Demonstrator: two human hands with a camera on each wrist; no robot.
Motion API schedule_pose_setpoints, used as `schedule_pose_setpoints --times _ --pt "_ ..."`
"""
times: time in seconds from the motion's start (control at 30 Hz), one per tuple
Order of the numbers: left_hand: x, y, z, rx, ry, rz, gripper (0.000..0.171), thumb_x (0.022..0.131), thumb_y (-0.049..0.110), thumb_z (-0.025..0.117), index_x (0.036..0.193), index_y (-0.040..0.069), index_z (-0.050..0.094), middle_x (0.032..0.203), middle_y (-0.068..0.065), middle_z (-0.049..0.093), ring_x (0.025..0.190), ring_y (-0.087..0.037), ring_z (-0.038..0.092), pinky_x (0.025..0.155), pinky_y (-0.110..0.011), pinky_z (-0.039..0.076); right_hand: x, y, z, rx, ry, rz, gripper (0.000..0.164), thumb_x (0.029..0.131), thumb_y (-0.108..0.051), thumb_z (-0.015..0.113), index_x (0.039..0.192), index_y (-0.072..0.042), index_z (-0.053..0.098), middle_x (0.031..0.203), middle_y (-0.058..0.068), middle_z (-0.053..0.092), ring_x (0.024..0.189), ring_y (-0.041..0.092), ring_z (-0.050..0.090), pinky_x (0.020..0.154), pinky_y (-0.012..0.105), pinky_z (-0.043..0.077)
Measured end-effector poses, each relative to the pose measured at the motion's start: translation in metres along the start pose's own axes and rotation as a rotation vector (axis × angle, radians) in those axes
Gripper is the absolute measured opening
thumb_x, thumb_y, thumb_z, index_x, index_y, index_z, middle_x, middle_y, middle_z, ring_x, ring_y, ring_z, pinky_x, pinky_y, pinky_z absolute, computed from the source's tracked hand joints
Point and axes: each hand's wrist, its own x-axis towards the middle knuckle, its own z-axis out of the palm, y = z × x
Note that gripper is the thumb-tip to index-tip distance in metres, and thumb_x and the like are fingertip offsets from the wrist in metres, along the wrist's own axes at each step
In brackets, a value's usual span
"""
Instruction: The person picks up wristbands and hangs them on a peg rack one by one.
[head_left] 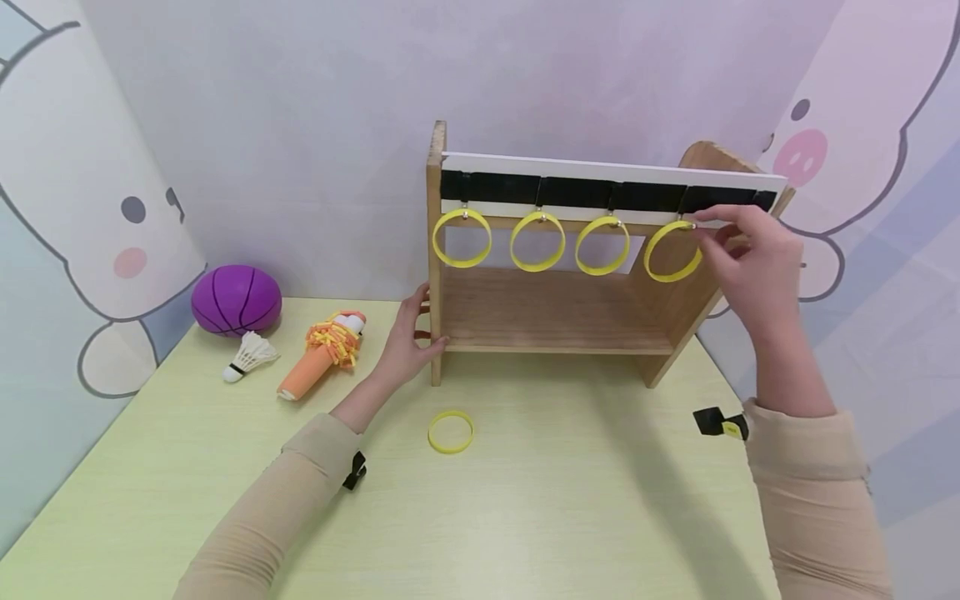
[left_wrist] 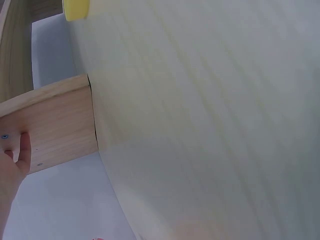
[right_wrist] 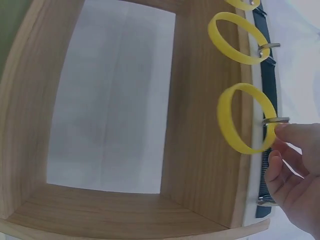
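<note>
A wooden rack [head_left: 555, 308] stands on the table, with a white strip and black tape along its top front. Several yellow rings hang in a row from metal hooks on that strip. My right hand [head_left: 757, 258] pinches the rightmost yellow ring [head_left: 651, 254] between thumb and index finger, right beside its hook [right_wrist: 276, 120]. My left hand [head_left: 408, 346] holds the rack's left side panel [head_left: 436, 250], thumb at the front edge and fingers against the outer face, as the left wrist view also shows [left_wrist: 15, 165]. Another yellow ring [head_left: 451, 451] lies flat on the table before the rack.
Left of the rack are a purple ball [head_left: 236, 300], a white shuttlecock [head_left: 251, 354] and an orange toy with a fringed head [head_left: 306, 372]. Past the rightmost ring, one more hook [right_wrist: 266, 201] shows. A wall with cartoon figures rises behind the table [head_left: 525, 517].
</note>
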Motion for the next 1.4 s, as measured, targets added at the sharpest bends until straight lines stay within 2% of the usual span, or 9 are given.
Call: schedule_pose_setpoints --times 0.17,0.3,0.4,0.7,0.9,1.03,1.27,1.3,1.4 --pt "0.0 -0.001 0.0 0.009 -0.002 0.001 0.092 0.08 -0.003 0.071 0.151 0.011 0.014 0.14 -0.023 0.03 0.124 -0.038 0.042 0.079 -0.048 0.056 -0.001 -0.007 -0.007 0.03 0.046 -0.008 0.023 0.085 -0.012 0.069 0.108 -0.009 0.071 0.098 0.004 0.068 0.078 -0.009 0.052 0.069 0.002 0.042" --pt "-0.001 0.001 -0.001 0.0 -0.002 0.001 0.093 0.08 0.002 0.072 0.151 0.018 0.015 0.142 -0.018 0.031 0.124 -0.034 0.043 0.079 -0.046 0.057 -0.003 -0.017 -0.01 0.069 0.05 -0.071 0.023 0.083 -0.004 0.07 0.106 -0.004 0.071 0.094 -0.009 0.066 0.076 -0.007 0.053 0.065 0.003 0.043" --pt "-0.002 0.0 -0.002 -0.011 -0.001 0.005 0.093 0.08 0.004 0.073 0.151 0.022 0.015 0.142 -0.015 0.031 0.124 -0.031 0.043 0.079 -0.043 0.057 -0.005 -0.026 -0.01 0.099 0.039 -0.129 0.026 0.079 0.003 0.072 0.104 -0.001 0.07 0.093 -0.01 0.065 0.073 -0.006 0.053 0.063 0.004 0.044" --pt "-0.002 -0.002 -0.003 0.006 0.001 0.019 0.093 0.081 0.006 0.072 0.151 0.026 0.015 0.141 -0.013 0.032 0.124 -0.029 0.044 0.079 -0.039 0.057 -0.019 -0.054 0.003 0.198 -0.017 -0.244 0.026 0.074 0.011 0.072 0.099 0.002 0.07 0.089 0.013 0.068 0.074 0.0 0.053 0.064 0.006 0.046" --pt "-0.001 -0.003 -0.002 -0.007 0.007 0.014 0.094 0.079 0.003 0.073 0.151 0.022 0.015 0.141 -0.015 0.032 0.123 -0.032 0.043 0.079 -0.044 0.057 -0.038 -0.067 0.025 0.308 -0.118 -0.299 0.03 0.07 0.016 0.073 0.097 0.005 0.068 0.084 0.011 0.067 0.073 0.003 0.054 0.061 0.007 0.047" --pt "-0.001 0.001 -0.002 -0.001 0.016 0.021 0.093 0.078 -0.003 0.072 0.151 0.014 0.016 0.14 -0.02 0.032 0.123 -0.037 0.043 0.078 -0.047 0.057 -0.053 -0.07 0.044 0.363 -0.19 -0.316 0.031 0.07 0.014 0.075 0.098 0.002 0.068 0.081 0.005 0.065 0.07 0.004 0.053 0.059 0.009 0.048" --pt "-0.006 0.038 -0.011 0.0 0.007 0.033 0.086 0.079 -0.006 0.068 0.149 0.004 0.018 0.137 -0.025 0.033 0.12 -0.04 0.044 0.078 -0.047 0.057 -0.075 -0.069 0.077 0.415 -0.331 -0.292 0.03 0.074 0.006 0.075 0.102 -0.004 0.068 0.083 -0.003 0.064 0.07 0.005 0.054 0.057 0.015 0.051" --pt "-0.006 0.039 -0.011 -0.002 0.006 0.031 0.086 0.079 -0.006 0.068 0.149 0.004 0.018 0.137 -0.025 0.033 0.12 -0.04 0.044 0.078 -0.047 0.056 -0.078 -0.069 0.081 0.425 -0.351 -0.282 0.03 0.075 0.005 0.075 0.102 -0.005 0.068 0.086 -0.002 0.065 0.07 0.005 0.054 0.057 0.016 0.051" --pt "-0.004 0.024 -0.007 -0.005 0.009 0.023 0.088 0.079 -0.006 0.069 0.149 0.006 0.018 0.138 -0.025 0.032 0.121 -0.04 0.044 0.078 -0.048 0.056 -0.087 -0.072 0.093 0.448 -0.401 -0.267 0.03 0.076 0.003 0.075 0.104 -0.006 0.069 0.092 0.0 0.069 0.07 0.006 0.054 0.056 0.019 0.052"
